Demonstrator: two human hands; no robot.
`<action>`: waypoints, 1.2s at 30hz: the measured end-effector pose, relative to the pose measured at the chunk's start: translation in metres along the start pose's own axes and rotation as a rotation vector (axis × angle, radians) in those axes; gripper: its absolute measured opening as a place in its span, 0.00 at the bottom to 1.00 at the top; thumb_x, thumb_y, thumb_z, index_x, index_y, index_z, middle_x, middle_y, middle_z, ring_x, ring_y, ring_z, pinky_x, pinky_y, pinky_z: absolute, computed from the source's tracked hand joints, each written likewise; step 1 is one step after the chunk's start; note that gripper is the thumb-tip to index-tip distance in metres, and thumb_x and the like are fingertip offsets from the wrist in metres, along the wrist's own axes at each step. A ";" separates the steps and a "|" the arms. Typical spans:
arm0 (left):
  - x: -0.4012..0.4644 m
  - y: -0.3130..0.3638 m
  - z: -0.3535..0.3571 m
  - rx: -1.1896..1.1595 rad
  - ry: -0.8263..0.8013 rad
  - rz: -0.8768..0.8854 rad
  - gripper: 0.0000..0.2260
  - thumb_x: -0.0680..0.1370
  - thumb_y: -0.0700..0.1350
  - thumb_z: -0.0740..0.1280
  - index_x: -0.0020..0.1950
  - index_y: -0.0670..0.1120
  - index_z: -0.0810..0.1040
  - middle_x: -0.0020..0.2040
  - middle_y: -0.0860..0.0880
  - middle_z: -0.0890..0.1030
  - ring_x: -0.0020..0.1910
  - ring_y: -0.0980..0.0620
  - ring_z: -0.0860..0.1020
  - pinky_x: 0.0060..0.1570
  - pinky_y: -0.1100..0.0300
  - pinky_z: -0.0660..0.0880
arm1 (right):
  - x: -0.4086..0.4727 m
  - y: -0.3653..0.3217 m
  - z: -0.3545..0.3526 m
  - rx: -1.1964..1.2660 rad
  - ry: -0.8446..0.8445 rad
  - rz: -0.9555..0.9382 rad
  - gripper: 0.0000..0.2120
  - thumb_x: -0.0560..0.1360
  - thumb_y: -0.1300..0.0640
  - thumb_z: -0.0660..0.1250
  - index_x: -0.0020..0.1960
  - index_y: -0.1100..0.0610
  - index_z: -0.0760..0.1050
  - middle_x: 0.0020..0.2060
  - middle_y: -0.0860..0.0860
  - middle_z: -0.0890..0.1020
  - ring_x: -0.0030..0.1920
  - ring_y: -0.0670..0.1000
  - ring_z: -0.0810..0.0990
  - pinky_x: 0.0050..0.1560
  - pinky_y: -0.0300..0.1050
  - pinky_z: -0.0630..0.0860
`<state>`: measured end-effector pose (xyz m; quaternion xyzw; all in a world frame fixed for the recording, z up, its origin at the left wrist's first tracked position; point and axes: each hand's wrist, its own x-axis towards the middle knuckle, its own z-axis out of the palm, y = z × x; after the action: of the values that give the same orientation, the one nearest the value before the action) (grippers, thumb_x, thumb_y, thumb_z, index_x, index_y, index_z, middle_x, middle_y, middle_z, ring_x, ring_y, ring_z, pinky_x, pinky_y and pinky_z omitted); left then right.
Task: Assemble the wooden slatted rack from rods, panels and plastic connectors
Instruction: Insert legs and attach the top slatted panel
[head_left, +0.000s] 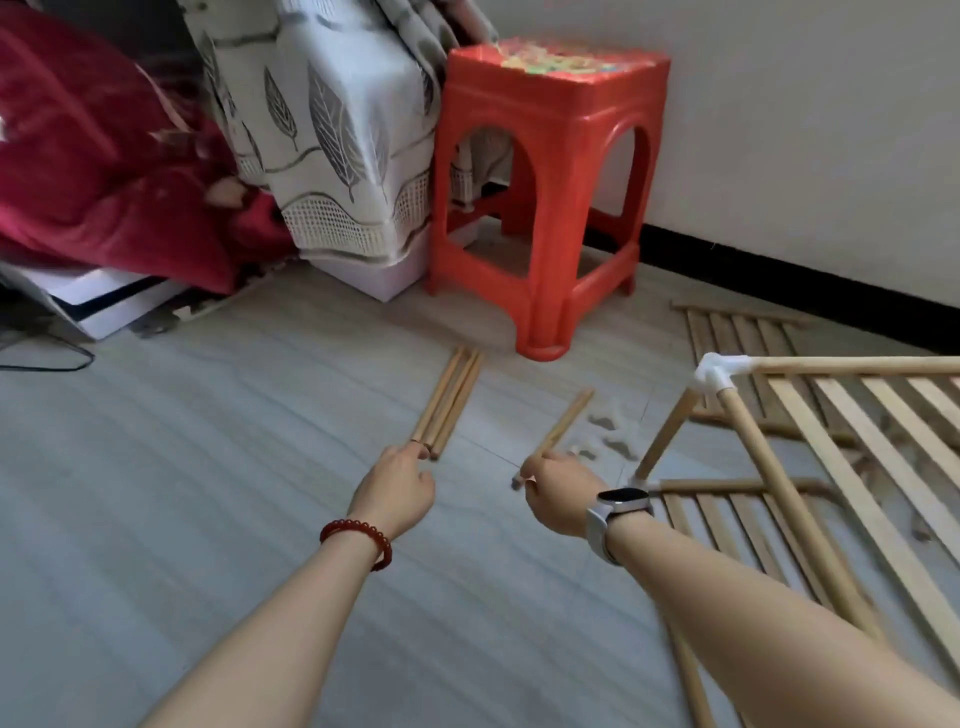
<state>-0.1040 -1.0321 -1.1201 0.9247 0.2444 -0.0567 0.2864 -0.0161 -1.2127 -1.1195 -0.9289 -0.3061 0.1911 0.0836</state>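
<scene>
While the right hand (558, 488) grips one rod (566, 420), the left hand's (397, 486) fingertips touch the rod bundle (449, 402).

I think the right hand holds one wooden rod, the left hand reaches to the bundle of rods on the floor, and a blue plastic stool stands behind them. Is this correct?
Not quite: the plastic stool is red, not blue, as the head view shows. The rest holds: the right hand holds one wooden rod, and the left hand reaches to the bundle of rods on the floor.
</scene>
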 end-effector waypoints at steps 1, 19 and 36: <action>0.023 -0.005 0.019 0.007 -0.016 -0.018 0.17 0.79 0.42 0.57 0.68 0.44 0.68 0.65 0.42 0.70 0.61 0.43 0.73 0.59 0.55 0.69 | 0.024 0.010 0.019 0.012 -0.015 0.013 0.14 0.80 0.58 0.52 0.61 0.59 0.70 0.58 0.58 0.73 0.55 0.60 0.73 0.48 0.48 0.71; 0.212 -0.046 0.152 0.369 0.024 -0.183 0.23 0.82 0.48 0.55 0.74 0.46 0.53 0.73 0.41 0.56 0.69 0.40 0.59 0.62 0.44 0.63 | 0.172 0.054 0.148 0.000 0.170 0.067 0.12 0.76 0.67 0.54 0.58 0.64 0.70 0.56 0.60 0.70 0.59 0.60 0.67 0.63 0.49 0.57; 0.062 -0.007 0.144 -0.571 -0.074 -0.565 0.09 0.74 0.39 0.63 0.53 0.38 0.72 0.34 0.45 0.73 0.26 0.49 0.72 0.26 0.62 0.72 | 0.053 0.039 0.116 0.468 -0.093 0.452 0.06 0.75 0.60 0.57 0.50 0.57 0.61 0.45 0.54 0.72 0.39 0.54 0.72 0.35 0.45 0.68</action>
<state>-0.0487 -1.0814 -1.2584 0.7018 0.4842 -0.0963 0.5136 -0.0035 -1.2078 -1.2524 -0.9191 -0.0432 0.3121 0.2364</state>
